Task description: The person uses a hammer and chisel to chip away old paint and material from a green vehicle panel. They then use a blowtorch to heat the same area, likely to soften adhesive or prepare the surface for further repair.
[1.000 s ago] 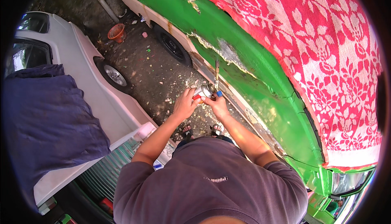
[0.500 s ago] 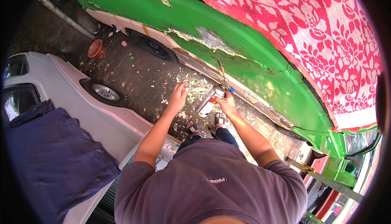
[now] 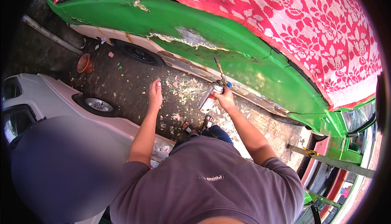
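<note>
My right hand is wrapped round the upper part of a gas blowtorch. A pale canister hangs below its metal nozzle and blue knob, and the nozzle points up toward the car's side. My left hand is raised over the ground to the left, empty, with its fingers stretched out. In front of me stands a green car. Its lower side has chipped paint and a bare grey patch with a ragged edge.
A red and white floral cloth covers the green car's top. To the left are a pale car, an orange bucket and a pole. Paint flakes litter the ground. A blurred dark blue shape fills the lower left.
My left hand has moved left, away from the blowtorch, and its fingers have straightened. The right hand keeps its hold on the blowtorch. The view has shifted slightly.
</note>
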A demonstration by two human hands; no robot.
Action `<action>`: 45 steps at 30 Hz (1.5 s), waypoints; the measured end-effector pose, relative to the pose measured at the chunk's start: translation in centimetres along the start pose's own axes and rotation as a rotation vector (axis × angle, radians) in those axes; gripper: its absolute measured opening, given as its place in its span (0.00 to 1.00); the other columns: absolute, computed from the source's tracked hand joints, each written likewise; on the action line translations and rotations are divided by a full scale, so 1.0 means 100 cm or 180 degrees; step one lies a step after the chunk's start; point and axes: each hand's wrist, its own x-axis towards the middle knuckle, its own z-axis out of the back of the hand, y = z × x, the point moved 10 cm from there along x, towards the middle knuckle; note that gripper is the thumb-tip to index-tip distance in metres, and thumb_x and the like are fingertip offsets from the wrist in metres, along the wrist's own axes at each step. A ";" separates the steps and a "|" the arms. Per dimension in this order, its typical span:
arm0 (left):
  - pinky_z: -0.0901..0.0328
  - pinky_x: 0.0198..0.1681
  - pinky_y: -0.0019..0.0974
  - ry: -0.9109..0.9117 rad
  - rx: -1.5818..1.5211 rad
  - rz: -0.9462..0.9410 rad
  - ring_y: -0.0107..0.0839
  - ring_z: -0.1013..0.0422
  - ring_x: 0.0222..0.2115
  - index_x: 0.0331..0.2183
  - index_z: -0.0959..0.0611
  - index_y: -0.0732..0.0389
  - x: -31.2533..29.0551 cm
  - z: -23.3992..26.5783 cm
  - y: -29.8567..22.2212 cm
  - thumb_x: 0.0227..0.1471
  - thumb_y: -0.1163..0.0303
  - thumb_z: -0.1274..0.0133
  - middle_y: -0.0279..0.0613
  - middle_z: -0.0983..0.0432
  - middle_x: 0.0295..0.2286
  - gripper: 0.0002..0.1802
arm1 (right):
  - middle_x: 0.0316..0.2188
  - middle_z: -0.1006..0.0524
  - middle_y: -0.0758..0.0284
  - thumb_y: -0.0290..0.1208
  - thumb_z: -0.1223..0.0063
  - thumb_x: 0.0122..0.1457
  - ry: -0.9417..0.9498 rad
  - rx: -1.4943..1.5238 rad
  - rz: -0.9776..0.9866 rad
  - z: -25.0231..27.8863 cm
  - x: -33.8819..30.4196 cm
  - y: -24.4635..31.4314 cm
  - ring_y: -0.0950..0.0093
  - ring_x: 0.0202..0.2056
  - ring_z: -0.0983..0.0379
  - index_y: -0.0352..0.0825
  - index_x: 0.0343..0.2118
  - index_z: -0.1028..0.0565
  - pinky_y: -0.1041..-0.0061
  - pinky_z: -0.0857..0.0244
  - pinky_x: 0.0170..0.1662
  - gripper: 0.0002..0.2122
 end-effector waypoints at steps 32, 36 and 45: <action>0.38 0.52 0.37 0.0627 -0.0142 -0.0687 0.39 0.30 0.47 0.50 0.25 0.61 0.052 -0.034 -0.064 0.63 0.62 0.59 0.48 0.27 0.46 0.19 | 0.42 0.28 0.54 0.35 0.37 0.42 -0.0965 -0.0717 0.0713 0.034 -0.031 0.031 0.56 0.45 0.29 0.33 0.46 0.31 0.63 0.35 0.49 0.26; 0.37 0.50 0.37 0.0910 -0.0323 -0.0835 0.38 0.30 0.45 0.51 0.26 0.60 0.053 -0.053 -0.088 0.63 0.62 0.59 0.46 0.27 0.43 0.19 | 0.41 0.29 0.54 0.33 0.38 0.43 -0.1193 -0.0844 0.0887 0.039 -0.043 0.045 0.55 0.44 0.30 0.31 0.46 0.32 0.62 0.35 0.48 0.26; 0.38 0.50 0.36 0.1128 -0.0866 -0.0791 0.35 0.31 0.45 0.52 0.27 0.60 0.051 -0.087 -0.075 0.62 0.63 0.57 0.45 0.27 0.43 0.19 | 0.41 0.28 0.54 0.31 0.38 0.43 -0.1193 -0.0993 0.0809 0.038 -0.042 0.050 0.55 0.44 0.29 0.32 0.47 0.32 0.62 0.33 0.47 0.26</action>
